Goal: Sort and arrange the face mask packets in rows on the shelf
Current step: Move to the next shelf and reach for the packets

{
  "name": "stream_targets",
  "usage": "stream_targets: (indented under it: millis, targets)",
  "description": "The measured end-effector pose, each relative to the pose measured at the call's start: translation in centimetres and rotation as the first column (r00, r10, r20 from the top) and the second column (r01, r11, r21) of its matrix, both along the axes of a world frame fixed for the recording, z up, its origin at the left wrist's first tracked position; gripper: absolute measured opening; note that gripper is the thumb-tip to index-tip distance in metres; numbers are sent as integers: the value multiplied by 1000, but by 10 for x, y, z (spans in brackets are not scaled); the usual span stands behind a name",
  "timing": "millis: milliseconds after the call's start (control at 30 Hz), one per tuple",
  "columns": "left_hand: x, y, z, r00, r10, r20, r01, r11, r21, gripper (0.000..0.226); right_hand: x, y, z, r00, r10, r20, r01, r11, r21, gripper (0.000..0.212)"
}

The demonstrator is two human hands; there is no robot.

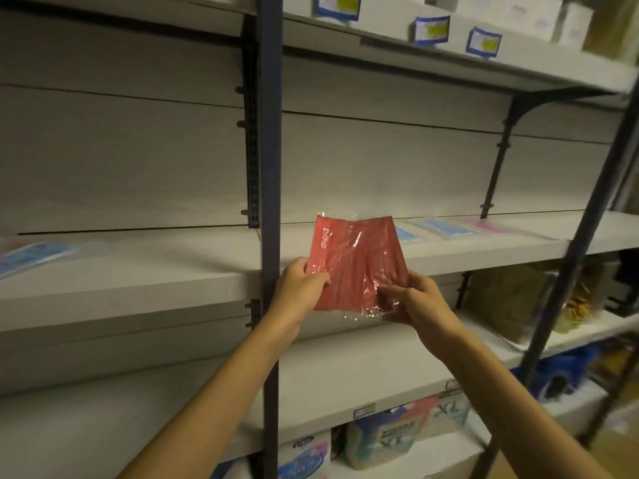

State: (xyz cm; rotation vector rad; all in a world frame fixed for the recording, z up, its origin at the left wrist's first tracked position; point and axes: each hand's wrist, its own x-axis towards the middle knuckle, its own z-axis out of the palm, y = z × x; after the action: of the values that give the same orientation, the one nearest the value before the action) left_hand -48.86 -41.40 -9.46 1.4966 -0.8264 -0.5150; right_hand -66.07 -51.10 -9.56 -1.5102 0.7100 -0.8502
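Observation:
A red face mask packet (356,257) in clear plastic is held up in front of the middle shelf (449,257). My left hand (301,285) pinches its lower left edge, and my right hand (415,302) grips its lower right corner. Behind it, flat on the shelf, lie light blue packets (446,228) and a pink packet (491,227) side by side. Another blue packet (34,254) lies far left on the neighbouring shelf section.
A dark blue upright post (269,150) splits the shelving just left of my hands. White boxes with blue labels (432,29) sit on the top shelf. Bagged goods (508,299) and colourful packs (397,433) fill the lower shelves.

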Motion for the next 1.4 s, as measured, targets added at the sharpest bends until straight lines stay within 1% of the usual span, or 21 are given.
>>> stream_targets:
  millis: [133,233,300,467,567,633,700,733,767,833,867,900,933,967,1033,1100,1167,1267,1333,1400]
  targets:
    - [9,-40,13,999,50,-15,-51,998,-22,19,7,-55,11,1000,5,-19,-5,1000,5,19]
    - [23,-70,22,992,123,-7,-123,992,-4,18,19,-96,19,1000,0,-25,0,1000,16,21]
    - [36,-92,28,991,132,13,-132,991,22,18,29,-121,25,999,14,-32,-15,1000,-11,25]
    - [75,-151,30,971,196,138,-216,964,154,15,50,-170,35,1000,2,2,-2,1000,-20,28]
    - [84,-181,23,960,140,241,-207,937,281,25,58,-193,32,998,24,-59,-26,999,-36,25]
    - [85,-196,21,948,137,288,-232,915,329,29,62,-206,33,995,40,-93,-43,998,-37,18]
    - [87,-208,23,910,152,385,-300,883,362,26,65,-216,36,995,51,-86,-54,998,-30,13]
    - [88,-213,25,879,146,453,-343,855,389,28,67,-221,37,995,55,-82,-57,998,-29,15]
    - [89,-218,27,839,138,526,-396,818,417,37,69,-225,38,994,58,-96,-62,998,-34,16]
    - [89,-227,24,742,106,662,-504,739,447,64,73,-236,38,988,73,-133,-80,996,-50,13]
    - [90,-230,22,692,85,717,-539,721,435,69,76,-241,38,987,79,-141,-88,995,-55,13]
    - [90,-231,20,640,57,767,-556,723,411,63,80,-246,38,986,85,-147,-94,994,-54,13]
    - [91,-232,16,595,13,804,-549,737,395,50,83,-250,38,985,92,-148,-100,994,-53,13]
    - [94,-231,14,573,-48,818,-522,748,410,38,88,-254,38,983,99,-156,-109,992,-56,12]
    - [97,-227,11,568,-167,806,-460,748,479,34,98,-261,37,978,106,-180,-119,991,-61,15]
    - [99,-224,11,566,-220,795,-437,737,515,35,109,-265,32,972,109,-207,-123,991,-53,19]
    - [98,-224,8,537,-216,815,-458,737,497,31,118,-265,26,965,114,-236,-134,988,-72,16]
    - [100,-225,7,508,-184,841,-502,730,463,31,129,-262,21,952,111,-287,-156,978,-138,3]
    - [100,-226,6,523,-158,838,-504,735,453,32,136,-260,22,945,111,-308,-171,969,-176,3]
    - [101,-226,6,560,-104,822,-499,750,435,34,144,-257,24,939,88,-333,-171,958,-229,8]
